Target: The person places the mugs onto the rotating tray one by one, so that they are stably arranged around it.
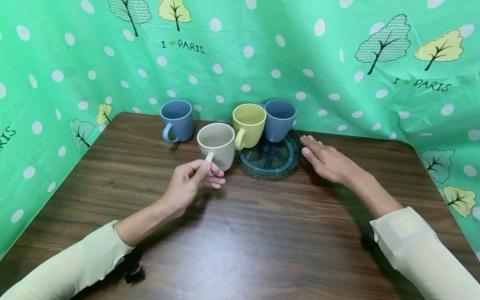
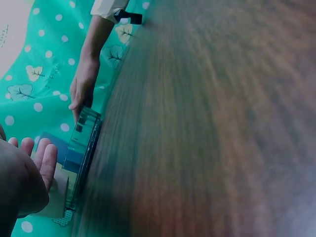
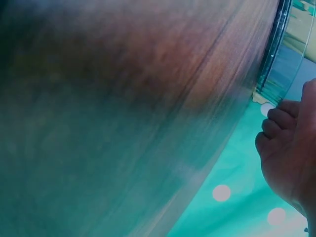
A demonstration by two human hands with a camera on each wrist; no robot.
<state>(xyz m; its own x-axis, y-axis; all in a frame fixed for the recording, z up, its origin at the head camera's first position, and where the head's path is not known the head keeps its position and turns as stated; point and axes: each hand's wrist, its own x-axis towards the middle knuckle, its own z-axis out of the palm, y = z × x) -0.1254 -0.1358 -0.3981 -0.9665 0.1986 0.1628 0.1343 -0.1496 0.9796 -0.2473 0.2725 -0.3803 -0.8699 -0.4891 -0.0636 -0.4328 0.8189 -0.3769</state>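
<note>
My left hand pinches the handle of a pale grey mug, thumb on top and the other fingers below. The mug is upright at the left edge of a round blue-tinted glass tray. On that tray stand a yellow mug and a blue mug, side by side toward the back. My right hand lies with its fingers fairly straight, fingertips right at the tray's right rim. In the right wrist view, the fingers are beside the glass rim.
A second blue mug stands on the wooden table at the back left, its handle toward the front. Behind the table's back edge hangs a green dotted curtain, close behind the mugs.
</note>
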